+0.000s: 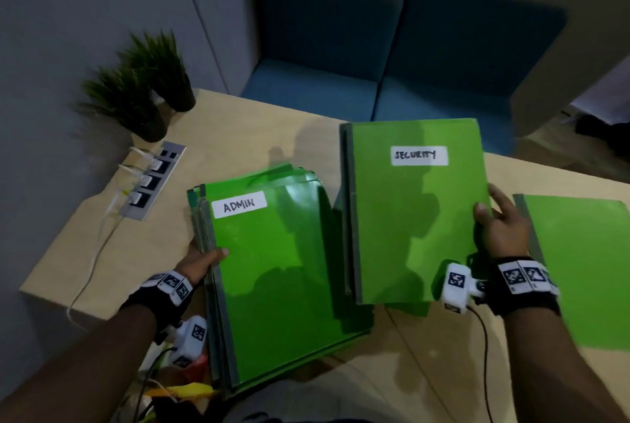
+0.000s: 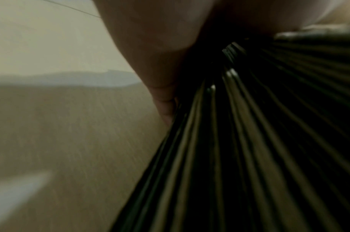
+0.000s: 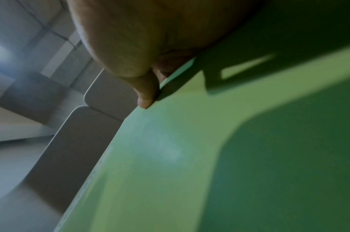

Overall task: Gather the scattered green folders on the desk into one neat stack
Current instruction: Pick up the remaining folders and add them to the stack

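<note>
A stack of green folders, its top one labelled ADMIN, lies at the desk's front edge. My left hand grips the stack's left spine side, thumb on top; the left wrist view shows the dark folder edges fanned beside my hand. My right hand holds a green folder labelled SECURITY by its right edge, lifted above the desk just right of the stack. In the right wrist view my thumb presses on that folder's green cover. Another green folder lies flat at the right.
Two potted plants stand at the desk's back left corner, next to a power strip with white plugs and a cable. A blue sofa sits beyond the wooden desk. Yellow and red items lie below the front edge.
</note>
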`<action>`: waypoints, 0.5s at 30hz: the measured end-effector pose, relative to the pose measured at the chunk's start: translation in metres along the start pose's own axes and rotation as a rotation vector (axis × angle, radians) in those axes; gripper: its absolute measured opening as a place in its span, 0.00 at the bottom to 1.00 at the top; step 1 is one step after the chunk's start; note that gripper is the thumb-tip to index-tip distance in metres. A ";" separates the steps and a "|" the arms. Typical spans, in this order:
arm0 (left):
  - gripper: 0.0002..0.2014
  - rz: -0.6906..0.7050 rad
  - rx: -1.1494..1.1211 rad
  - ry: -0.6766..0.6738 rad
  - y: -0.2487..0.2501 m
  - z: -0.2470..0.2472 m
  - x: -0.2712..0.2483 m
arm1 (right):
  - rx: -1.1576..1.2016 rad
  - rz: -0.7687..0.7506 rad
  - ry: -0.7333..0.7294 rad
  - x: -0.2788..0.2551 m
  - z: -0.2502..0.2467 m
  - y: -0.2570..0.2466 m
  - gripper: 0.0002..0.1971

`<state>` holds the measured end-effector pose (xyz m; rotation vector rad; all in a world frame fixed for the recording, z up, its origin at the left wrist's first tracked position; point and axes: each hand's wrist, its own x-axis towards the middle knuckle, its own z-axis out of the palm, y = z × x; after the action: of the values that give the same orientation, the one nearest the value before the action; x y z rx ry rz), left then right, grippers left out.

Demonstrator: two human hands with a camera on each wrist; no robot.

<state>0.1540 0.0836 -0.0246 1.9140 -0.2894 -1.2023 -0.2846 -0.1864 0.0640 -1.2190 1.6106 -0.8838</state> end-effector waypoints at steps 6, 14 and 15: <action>0.52 0.028 0.050 0.051 0.007 0.005 -0.010 | -0.199 0.008 -0.421 -0.052 0.116 0.015 0.21; 0.66 0.058 0.130 -0.037 0.009 -0.001 -0.015 | -0.547 0.033 -0.558 -0.097 0.182 0.024 0.20; 0.57 0.043 0.110 -0.033 0.008 -0.002 -0.015 | -0.580 0.015 -0.559 -0.097 0.184 0.023 0.21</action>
<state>0.1497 0.0880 -0.0092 1.9738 -0.4197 -1.2121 -0.1082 -0.0906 0.0040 -1.6613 1.4335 -0.0186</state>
